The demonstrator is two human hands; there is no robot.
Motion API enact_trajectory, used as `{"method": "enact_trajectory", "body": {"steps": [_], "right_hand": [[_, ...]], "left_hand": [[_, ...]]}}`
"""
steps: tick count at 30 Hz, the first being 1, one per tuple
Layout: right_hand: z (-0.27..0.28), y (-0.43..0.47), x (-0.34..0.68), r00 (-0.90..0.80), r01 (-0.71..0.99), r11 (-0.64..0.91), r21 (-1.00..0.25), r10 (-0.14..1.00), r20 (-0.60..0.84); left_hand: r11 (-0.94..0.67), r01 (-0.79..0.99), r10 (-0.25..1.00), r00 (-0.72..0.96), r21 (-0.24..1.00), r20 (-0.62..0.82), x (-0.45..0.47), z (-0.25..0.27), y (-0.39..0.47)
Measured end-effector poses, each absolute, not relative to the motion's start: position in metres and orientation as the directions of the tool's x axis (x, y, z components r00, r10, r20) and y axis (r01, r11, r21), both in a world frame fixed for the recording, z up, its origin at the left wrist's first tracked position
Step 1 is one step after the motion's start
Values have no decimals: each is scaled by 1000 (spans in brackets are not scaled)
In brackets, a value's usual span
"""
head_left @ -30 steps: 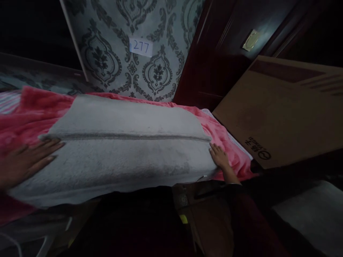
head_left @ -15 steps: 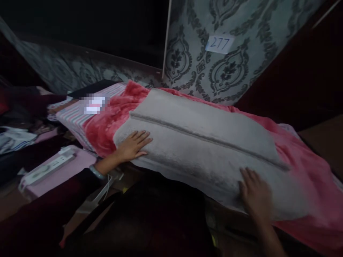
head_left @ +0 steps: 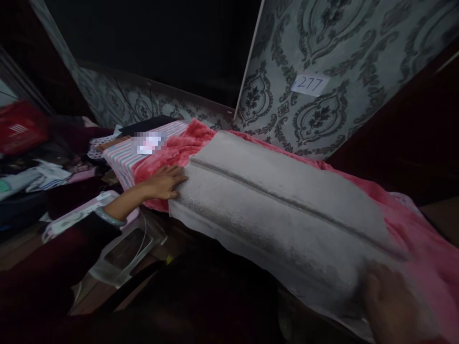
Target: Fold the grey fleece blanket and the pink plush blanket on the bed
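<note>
A long grey plush cloth [head_left: 272, 224] lies spread with a raised fold running along its length. Beneath it is a pink fleece blanket [head_left: 398, 210], which shows at both ends and along the back. My left hand [head_left: 165, 181] rests palm down at the cloth's left end, open, its fingertips on the edge. At the right end, my right hand [head_left: 390, 296] lies over the cloth, blurred by motion; its fingers look stretched out and hold nothing that I can see.
Striped fabric [head_left: 120, 160] sticks out at the left with a blurred light patch on it. Clothes [head_left: 50, 174] are heaped farther left, near a red bag [head_left: 23, 126]. A clear plastic stool [head_left: 125, 258] stands below my left arm. A dark screen [head_left: 161, 43] hangs on the patterned wall.
My left hand has slid left to the cloth's end. My right hand has moved right and nearer to me along the cloth. The view has shifted, showing more on the left.
</note>
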State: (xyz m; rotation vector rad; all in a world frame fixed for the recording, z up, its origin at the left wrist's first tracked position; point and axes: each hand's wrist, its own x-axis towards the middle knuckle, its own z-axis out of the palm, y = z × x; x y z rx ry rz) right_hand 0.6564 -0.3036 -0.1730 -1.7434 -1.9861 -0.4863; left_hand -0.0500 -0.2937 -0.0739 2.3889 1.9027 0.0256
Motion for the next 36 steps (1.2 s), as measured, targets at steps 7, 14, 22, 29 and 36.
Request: {"method": "enact_trajectory", "body": {"steps": [7,14,22,29,36], "right_hand": [[-145,-249,472,-360,908,407,-94,876,321],[-159,-238,529,-170,984,176,-20,971,169],[-152,-247,627,242,970,-233,-75,959,147],[-120,-239,574,298,950,-234,-206,873,386],[-70,-171,440,-249,913,318,-256,931,269]], "left_hand": [[-546,808,834,548,223,57,63,-82,-237],[-348,920,937,349,182,29,17,-105,-220],[-125,980,988,109,153,109,-70,-101,-226],[-82,987,917,19,141,399,-25,-71,-215],[-514,829,850,455,223,267,116,-43,-151]]}}
